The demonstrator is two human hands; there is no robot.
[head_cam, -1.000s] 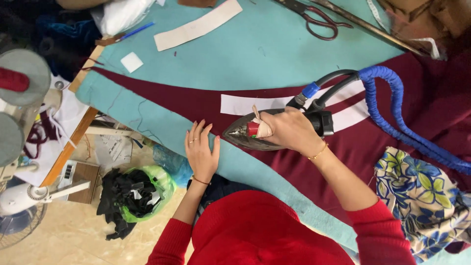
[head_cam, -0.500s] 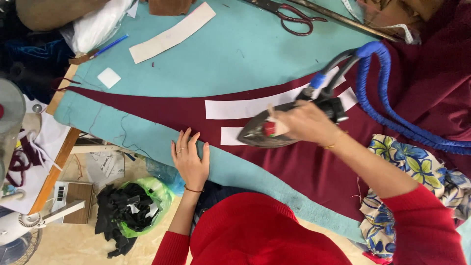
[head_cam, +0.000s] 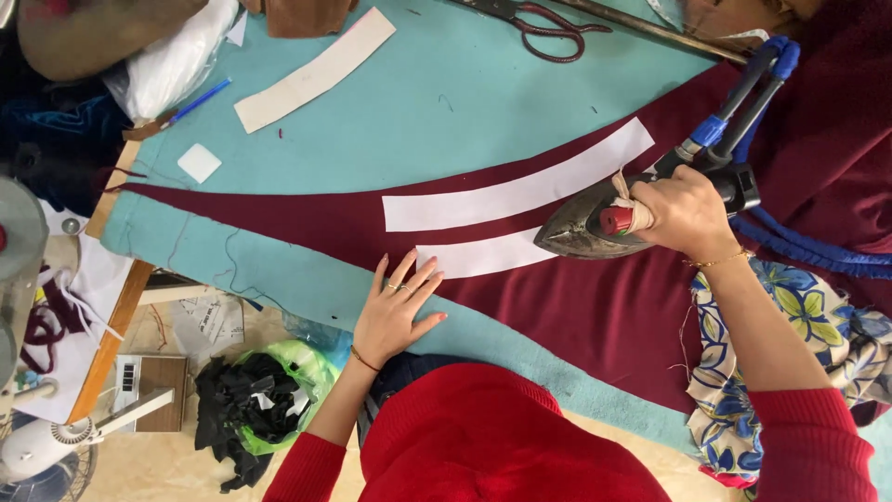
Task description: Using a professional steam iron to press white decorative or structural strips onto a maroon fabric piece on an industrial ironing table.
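- On the table (head_cam: 520, 93), your right hand (head_cam: 683, 212) is gripping the iron (head_cam: 595, 228), pressing a white strip (head_cam: 488, 253).
- Your left hand (head_cam: 395, 311), fingers spread, is flattening the maroon fabric (head_cam: 595, 316), keeping it taut.

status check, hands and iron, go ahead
Right hand grips iron on lower white strip. Left hand flat by strip's end on maroon fabric. Nothing blocking.

Right hand (head_cam: 683, 212) carried the iron (head_cam: 595, 223) rightward along the lower white strip (head_cam: 483, 254), more of that strip now uncovered, left hand (head_cam: 395, 311) shifted off the teal table edge, fingertips now touching the strip's left end on the maroon cloth (head_cam: 595, 316)
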